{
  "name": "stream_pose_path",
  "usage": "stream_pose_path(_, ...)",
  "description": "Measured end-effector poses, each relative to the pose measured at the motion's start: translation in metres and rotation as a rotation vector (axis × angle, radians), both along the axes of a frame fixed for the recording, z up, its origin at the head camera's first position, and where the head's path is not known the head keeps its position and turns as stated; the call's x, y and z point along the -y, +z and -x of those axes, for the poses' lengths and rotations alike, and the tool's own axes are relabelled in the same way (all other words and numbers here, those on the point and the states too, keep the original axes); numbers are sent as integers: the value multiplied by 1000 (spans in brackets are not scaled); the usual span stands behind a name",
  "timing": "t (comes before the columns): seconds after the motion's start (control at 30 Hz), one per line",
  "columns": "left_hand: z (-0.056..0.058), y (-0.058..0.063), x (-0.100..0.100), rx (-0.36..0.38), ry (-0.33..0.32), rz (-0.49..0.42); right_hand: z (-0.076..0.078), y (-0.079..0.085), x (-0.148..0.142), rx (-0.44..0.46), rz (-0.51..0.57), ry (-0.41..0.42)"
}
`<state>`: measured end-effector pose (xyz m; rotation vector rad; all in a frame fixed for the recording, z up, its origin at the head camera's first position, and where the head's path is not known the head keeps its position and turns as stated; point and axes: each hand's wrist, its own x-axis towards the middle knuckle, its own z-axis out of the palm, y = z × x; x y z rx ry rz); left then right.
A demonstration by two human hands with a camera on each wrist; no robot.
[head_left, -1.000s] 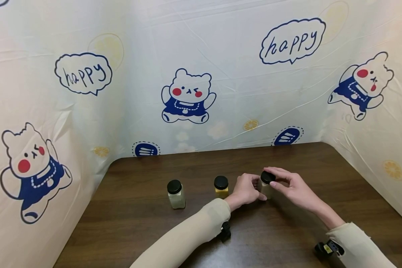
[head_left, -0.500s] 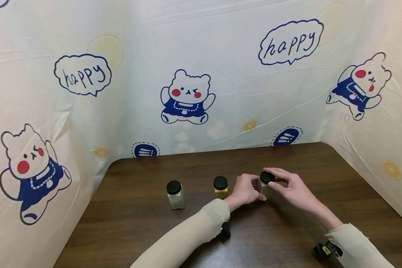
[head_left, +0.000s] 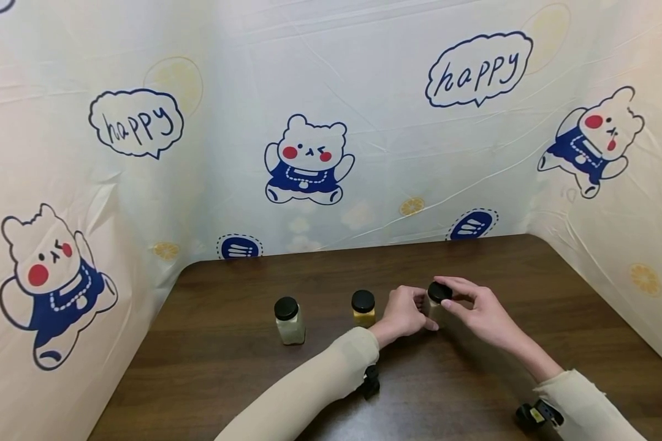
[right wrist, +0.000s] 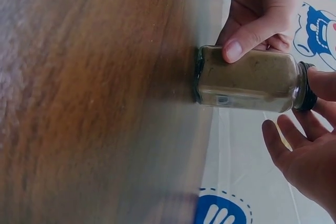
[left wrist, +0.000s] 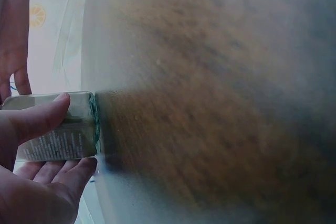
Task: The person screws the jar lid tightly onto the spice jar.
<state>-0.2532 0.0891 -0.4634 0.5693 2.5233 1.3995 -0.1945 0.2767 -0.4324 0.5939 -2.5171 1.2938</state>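
A glass jar of greyish-brown powder (right wrist: 252,80) with a black screw lid (head_left: 439,292) stands upright on the table. My left hand (head_left: 405,312) grips its body, thumb on the near side and fingers behind. On the lid's rim, the thumb and fingertips of my right hand (head_left: 482,309) pinch from the right. In the left wrist view, small printed text shows on the jar's side (left wrist: 58,142). Left of my left hand stands a jar of yellow powder (head_left: 364,317), partly hidden by the forearm. Farther left is a jar of pale powder (head_left: 291,331); both have black lids.
The brown wooden table (head_left: 209,380) backs onto a pale printed curtain (head_left: 386,159), which also hangs along both sides. A small black wrist camera (head_left: 371,381) sits under the left sleeve, another black camera (head_left: 532,416) under the right.
The view has shifted very slightly. Both hands keep the same hold on the jar and its lid, with no clear movement of either.
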Motion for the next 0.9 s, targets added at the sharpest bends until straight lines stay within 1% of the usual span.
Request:
stream_pose_path(0.27,-2,2,1,10,-3,5,-1,1,-2,28,10,19)
stream_pose_path(0.5,-1,4,1,11,-15,-9,-1,2,-2,53,32,32)
stream_pose_path(0.67,-3,5,1,-6,-27,25,-2,2,-3,79,43,32)
stream_pose_path(0.73,-5,8,2,-27,-37,42,-3,1,-3,83,46,34)
stream_pose_path(0.8,-7,13,2,-50,-60,42,-4,1,-3,85,43,36)
stream_pose_path(0.9,-14,27,6,-79,-98,36,-5,4,-2,64,24,37)
